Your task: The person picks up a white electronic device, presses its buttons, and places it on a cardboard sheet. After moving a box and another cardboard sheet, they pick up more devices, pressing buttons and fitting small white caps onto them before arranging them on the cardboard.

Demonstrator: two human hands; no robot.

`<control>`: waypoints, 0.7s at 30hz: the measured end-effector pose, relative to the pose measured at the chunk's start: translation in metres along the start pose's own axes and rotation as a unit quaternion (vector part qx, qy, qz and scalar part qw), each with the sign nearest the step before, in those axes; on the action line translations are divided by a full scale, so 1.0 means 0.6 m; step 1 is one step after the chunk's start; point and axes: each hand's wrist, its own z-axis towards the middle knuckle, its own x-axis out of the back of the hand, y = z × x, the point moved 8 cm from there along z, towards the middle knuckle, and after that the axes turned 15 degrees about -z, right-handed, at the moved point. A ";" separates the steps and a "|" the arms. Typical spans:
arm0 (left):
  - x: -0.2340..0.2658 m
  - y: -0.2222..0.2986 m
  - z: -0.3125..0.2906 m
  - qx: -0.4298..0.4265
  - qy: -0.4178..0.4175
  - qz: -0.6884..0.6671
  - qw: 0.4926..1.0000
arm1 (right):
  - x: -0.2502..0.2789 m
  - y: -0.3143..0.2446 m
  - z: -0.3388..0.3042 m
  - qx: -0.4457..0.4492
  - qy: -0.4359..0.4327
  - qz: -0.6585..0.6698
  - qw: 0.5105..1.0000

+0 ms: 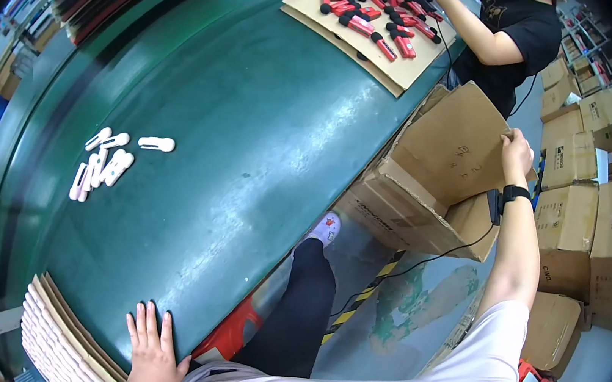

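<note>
Both hands busy, I see: right hand [517, 153] pinches the cardboard box [438, 175] flap, box open; left hand [152, 347] lies flat, empty, on the green table [239, 146].

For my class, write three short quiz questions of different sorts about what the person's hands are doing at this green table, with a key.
1. True or false: the left hand lies flat on the green table near its edge.
2. What does the right hand hold? A) a pink device B) a flap of the open cardboard box C) a red device
3. Fill in: the loose pink devices lie on the table to the person's ____.

Key
1. True: palm down, fingers spread.
2. B: it grips the flap's edge beside the table.
3. Left: the red and black devices lie on a cardboard sheet far right, by a co-worker.
</note>
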 end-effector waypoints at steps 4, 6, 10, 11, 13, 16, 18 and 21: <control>0.004 0.001 -0.004 -0.005 0.015 -0.014 1.000 | 0.078 0.011 -0.013 0.029 0.018 0.026 0.999; 0.006 0.003 -0.007 -0.021 0.027 -0.025 0.999 | 0.144 0.017 -0.032 0.053 0.057 0.056 0.995; 0.007 0.006 -0.011 -0.051 0.053 -0.026 0.997 | 0.260 0.045 -0.063 0.079 0.062 0.126 0.987; 0.008 0.005 -0.014 -0.049 0.058 -0.027 0.997 | 0.296 0.049 -0.069 0.080 0.067 0.128 0.986; 0.015 0.007 -0.018 -0.059 0.079 -0.044 0.994 | 0.386 0.056 -0.085 0.113 0.096 0.135 0.980; 0.024 -0.001 -0.030 -0.078 0.098 -0.069 0.990 | 0.537 0.045 -0.118 0.108 0.100 0.108 0.983; 0.040 0.001 -0.050 -0.094 0.108 -0.102 0.984 | 0.623 0.070 -0.132 0.129 0.116 0.172 0.970; 0.067 -0.005 -0.088 -0.127 0.127 -0.166 0.970 | 0.713 0.103 -0.156 0.144 0.117 0.317 0.930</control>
